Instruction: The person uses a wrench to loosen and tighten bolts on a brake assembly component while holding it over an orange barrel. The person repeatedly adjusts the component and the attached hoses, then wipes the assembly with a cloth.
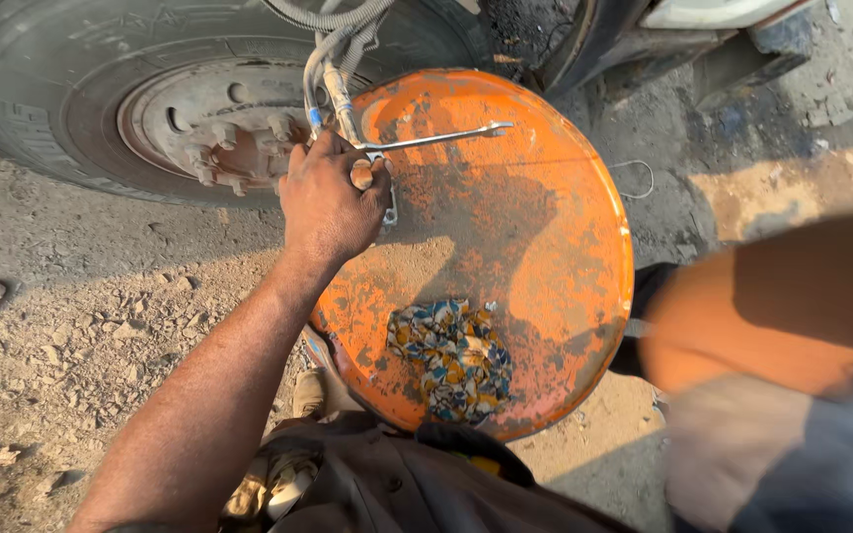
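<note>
Up top, across the far edge: a large dusty black truck tyre (41, 59) with a rusty steel hub and ring of wheel nuts (219, 128), standing on stony, sandy ground (71, 316).

Just in front, nearly touching the tyre: a round orange-painted metal drum top (545, 227), badly chipped and rusted, serving as a bench.

At the right edge: a blurred orange-and-grey shape (772, 336), perhaps the right arm; cannot tell whether that grip is open or closed.

Reaching in from lower left to the drum's far rim: the left hand (333, 197), grip closed around the thick end of a slim silver steel wrench (446, 135). Lying flat on the drum, shaft pointing right, far end free, with a short piece of metal showing below the fist.

On the near part of the drum, well apart from the wrench: a crumpled blue, yellow and white patterned cloth (456, 360).

Hanging down from above to just beside the knuckles: a bundle of grey ribbed hoses (333, 49).

Judging by looks: stiff, hard and fairly light for one hand, not fragile, possibly greasy and slippery along the thin shaft. Best taken at the thick end, fingers wrapped fully round, thumb on top.
</note>
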